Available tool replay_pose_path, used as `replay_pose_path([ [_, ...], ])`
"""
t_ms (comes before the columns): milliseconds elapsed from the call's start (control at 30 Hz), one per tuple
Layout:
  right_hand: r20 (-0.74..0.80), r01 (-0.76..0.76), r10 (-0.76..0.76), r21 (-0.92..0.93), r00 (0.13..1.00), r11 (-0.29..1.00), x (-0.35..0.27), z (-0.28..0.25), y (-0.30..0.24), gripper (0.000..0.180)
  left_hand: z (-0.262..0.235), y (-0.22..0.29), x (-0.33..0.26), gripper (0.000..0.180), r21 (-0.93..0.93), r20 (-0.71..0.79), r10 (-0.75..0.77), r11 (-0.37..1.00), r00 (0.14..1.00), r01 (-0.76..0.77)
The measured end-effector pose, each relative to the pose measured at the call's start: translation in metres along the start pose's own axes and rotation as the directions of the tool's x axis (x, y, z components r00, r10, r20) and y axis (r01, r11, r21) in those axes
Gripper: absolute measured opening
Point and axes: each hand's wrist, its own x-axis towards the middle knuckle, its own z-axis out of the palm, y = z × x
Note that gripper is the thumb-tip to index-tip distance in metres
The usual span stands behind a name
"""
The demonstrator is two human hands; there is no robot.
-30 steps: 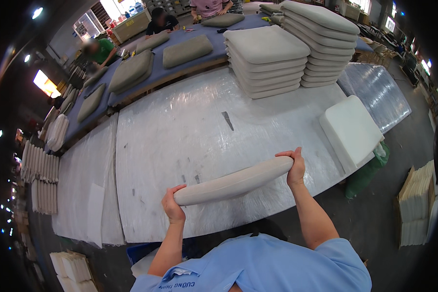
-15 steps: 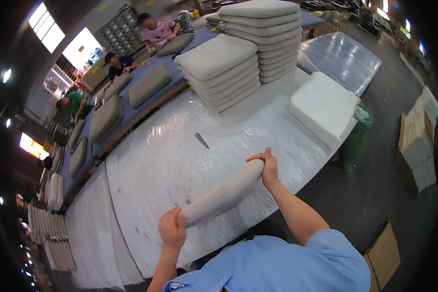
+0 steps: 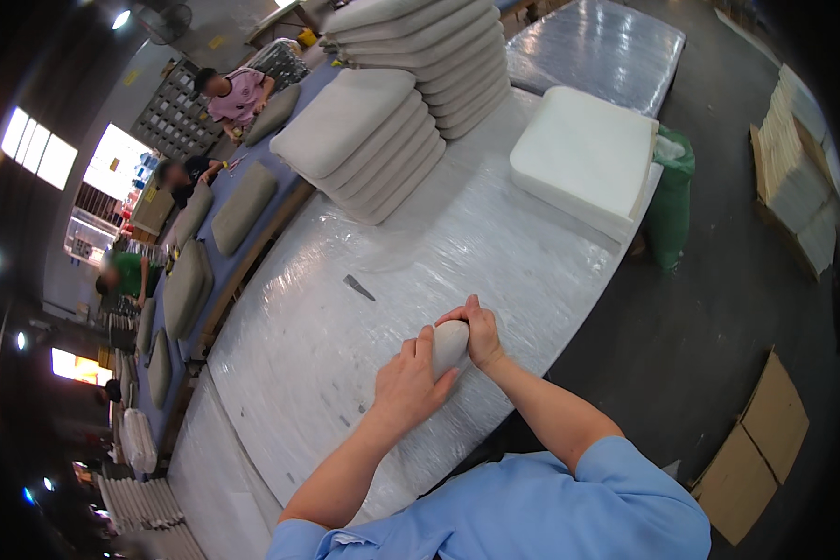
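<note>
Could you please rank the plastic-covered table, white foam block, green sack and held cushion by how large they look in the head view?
1. Plastic-covered table
2. White foam block
3. Green sack
4. Held cushion, partly hidden, so its full size is unsure

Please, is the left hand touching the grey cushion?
Touching. The head view shows the left hand curled against the left side of the grey cushion, with no visible gap.

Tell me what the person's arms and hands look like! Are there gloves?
No gloves! The left hand and right hand are both bare, and I see no watch or bracelet. The forearms are bare too, below short, light-blue sleeves.
</note>
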Motion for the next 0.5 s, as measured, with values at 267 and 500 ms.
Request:
replay_pose_path([
  [267, -0.056, -0.197, 0.204, 0.106, 0.977, 0.975, 0.009, -0.035, 0.065, 0.071, 0.001, 0.009, 0.027, 0.085, -0.082, 0.117, 0.007, 0.997, 0.993, 0.003],
  [500, -0.330, -0.447, 0.425, 0.012, 0.843, 0.895, -0.009, -0.063, 0.086, 0.064, -0.010, 0.007, 0.049, 0.094, -0.248, 0.318, -0.035, 0.961, 0.947, 0.119],
])
